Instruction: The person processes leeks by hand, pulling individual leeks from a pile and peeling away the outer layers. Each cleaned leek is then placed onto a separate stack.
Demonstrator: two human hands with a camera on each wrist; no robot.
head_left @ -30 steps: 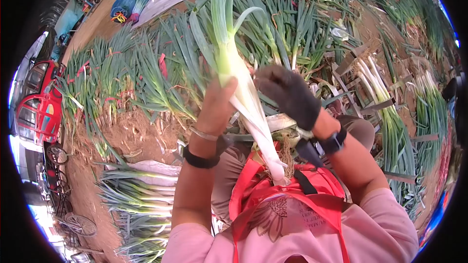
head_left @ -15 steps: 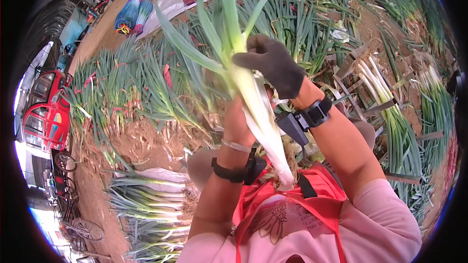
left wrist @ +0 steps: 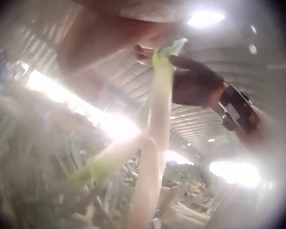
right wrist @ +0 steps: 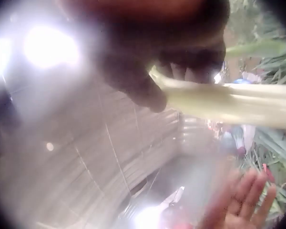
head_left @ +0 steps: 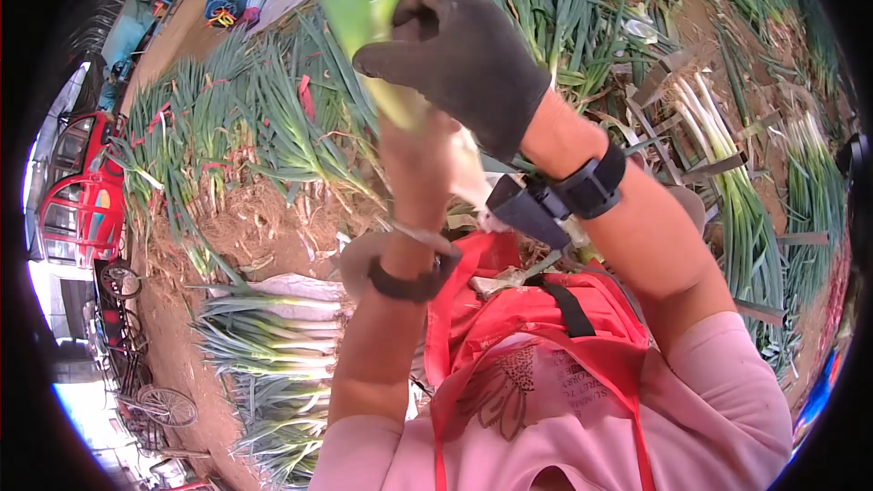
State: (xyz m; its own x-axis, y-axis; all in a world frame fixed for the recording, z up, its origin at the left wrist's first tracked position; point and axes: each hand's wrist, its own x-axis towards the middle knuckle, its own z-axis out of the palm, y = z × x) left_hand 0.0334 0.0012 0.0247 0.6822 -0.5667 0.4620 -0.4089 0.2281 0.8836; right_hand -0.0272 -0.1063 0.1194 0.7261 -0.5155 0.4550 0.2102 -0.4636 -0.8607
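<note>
In the head view, my right hand (head_left: 464,59), in a dark glove, pinches a leek (head_left: 396,102) where the green leaves part from the pale stem. The left wrist view shows the leek's long white stem (left wrist: 157,114) hanging below the gloved fingers, with a pale green strip (left wrist: 114,160) slanting off its side. My bare left hand (head_left: 414,164) is blurred beside the stem. From the right wrist, that left hand (right wrist: 245,205) appears with straight, spread fingers, apart from the leek. The leaf tips run out of the head view at the top.
Bundled leeks (head_left: 209,123) stand on the soil ahead and to the left. White-stemmed leeks (head_left: 273,332) lie in rows at lower left. At right, more leeks (head_left: 727,191) rest in a metal frame (head_left: 714,168). A red apron (head_left: 582,300) covers my lap; a red vehicle (head_left: 82,191) stands far left.
My gloved right hand has come from beside the stem to pinch the leek at its leaf base. The leek has risen toward the head camera, and my left hand's fingers have come off the stem.
</note>
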